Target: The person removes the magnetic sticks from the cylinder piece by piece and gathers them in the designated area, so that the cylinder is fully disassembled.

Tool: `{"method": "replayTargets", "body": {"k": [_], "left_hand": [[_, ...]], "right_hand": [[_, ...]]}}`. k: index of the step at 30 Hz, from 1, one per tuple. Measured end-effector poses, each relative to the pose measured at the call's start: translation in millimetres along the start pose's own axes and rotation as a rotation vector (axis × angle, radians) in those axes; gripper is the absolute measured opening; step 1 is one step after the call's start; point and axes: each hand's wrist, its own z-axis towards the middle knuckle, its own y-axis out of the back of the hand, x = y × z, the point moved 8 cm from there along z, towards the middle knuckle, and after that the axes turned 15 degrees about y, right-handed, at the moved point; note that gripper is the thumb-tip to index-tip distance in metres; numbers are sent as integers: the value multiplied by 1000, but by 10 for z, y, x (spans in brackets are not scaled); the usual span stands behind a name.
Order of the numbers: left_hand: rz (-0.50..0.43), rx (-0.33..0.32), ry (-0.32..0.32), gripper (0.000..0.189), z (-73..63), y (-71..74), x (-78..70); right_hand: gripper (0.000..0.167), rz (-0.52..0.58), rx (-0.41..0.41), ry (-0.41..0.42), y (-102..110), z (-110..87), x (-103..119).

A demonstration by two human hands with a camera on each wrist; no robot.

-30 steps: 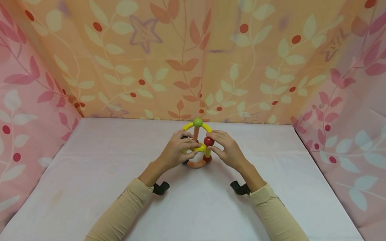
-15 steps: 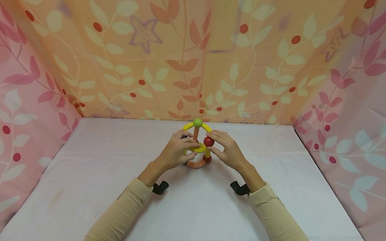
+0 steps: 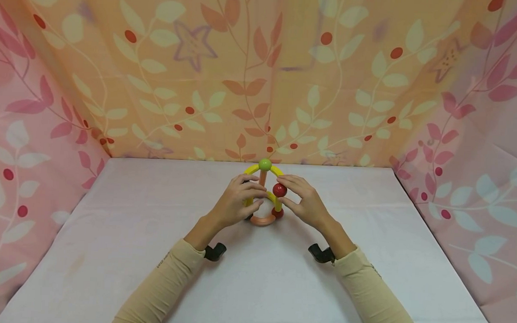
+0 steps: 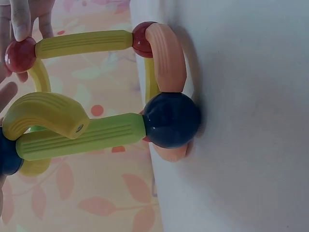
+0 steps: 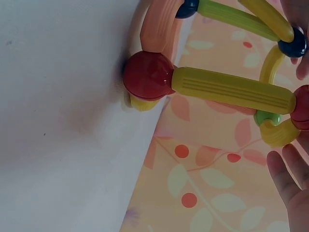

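- Ball-and-rod frame stands upright on the white table, between the left and right grips.
- Left grip: fingers and thumb pinching the upper blue ball.
- Right grip: fingers and thumb pinching the upper red ball.
- Bent yellow rod springs from the upper blue ball at the left grip; its other end is exposed, with a small spot in the end face.
- Light green rod runs down from the left grip to the lower blue ball.
- Straight yellow rod runs down from the right grip to the lower red ball.
- Curved peach rod links those two lower balls, below and between the grips.
- Green ball sits beyond both grips, a yellow arc reaching from it towards each.
- Behind each grip, a black fitting juts from the wrist beside a beige sleeve.
- Leaf-patterned cloth hangs beyond the grips and to both sides.
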Motion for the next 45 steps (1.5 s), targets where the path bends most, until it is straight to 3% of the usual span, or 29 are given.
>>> {"method": "replayTargets", "body": {"k": [11,15,22,29,33,38,41,45], "left_hand": [[-77,-29,58,28,-13,57,62],[-134,-52,113,33,-38,118,149],[-299,-67,290,44,-145,232,416],[-438,-59,499,47,-232,241,728],[-539,22,618,46,-250,133,882],[-604,229,752,45,-331,-99,1003],[-616,332,762,43,-364,-218,1014],[-613,378,735,40,-360,-291,997]], "right_hand": [[54,7,-26,-42,18,-67,-31],[57,43,-32,-92,12,-109,-80],[59,229,-81,-254,-20,-238,-204],[60,433,-112,-428,-184,-411,-412],[60,545,-115,-495,-306,-462,-490],[56,604,-107,-552,-422,-484,-516],[48,585,-98,-567,-456,-482,-515],[40,525,-79,-589,-485,-482,-518]]}}
